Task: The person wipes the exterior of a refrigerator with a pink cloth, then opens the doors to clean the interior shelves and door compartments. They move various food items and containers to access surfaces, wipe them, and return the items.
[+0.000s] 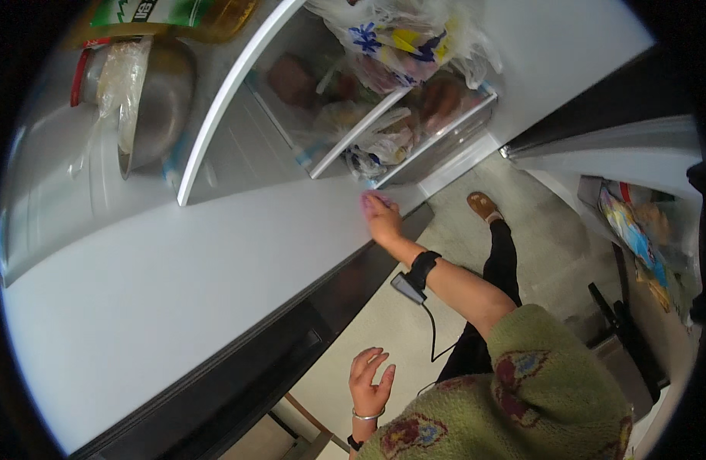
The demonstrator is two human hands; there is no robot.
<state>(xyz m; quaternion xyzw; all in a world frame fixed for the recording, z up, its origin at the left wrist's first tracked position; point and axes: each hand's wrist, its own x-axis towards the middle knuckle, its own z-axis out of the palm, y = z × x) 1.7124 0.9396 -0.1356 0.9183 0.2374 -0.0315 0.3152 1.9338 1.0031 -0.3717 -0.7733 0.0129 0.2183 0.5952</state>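
Note:
My right hand (pixel 383 221) is closed on a pink cloth (pixel 369 204), pressing it near the front edge of the white inner wall (pixel 186 276) of an open refrigerator. Just above it are a drawer front and a shelf edge (pixel 359 133), with plastic bags of food (pixel 390 141) behind. My left hand (pixel 369 382) is lower in the picture, over the pale floor, its fingers apart and slightly curled. It holds nothing and touches nothing visible.
A metal bowl (pixel 163 109) and a large bottle of yellowish liquid (pixel 221 17) are in the upper left compartment. A printed plastic bag (pixel 399 43) bulges near the top. Packets (pixel 632 224) fill the door bins at right. A cable (pixel 432 333) hangs from my right wrist device.

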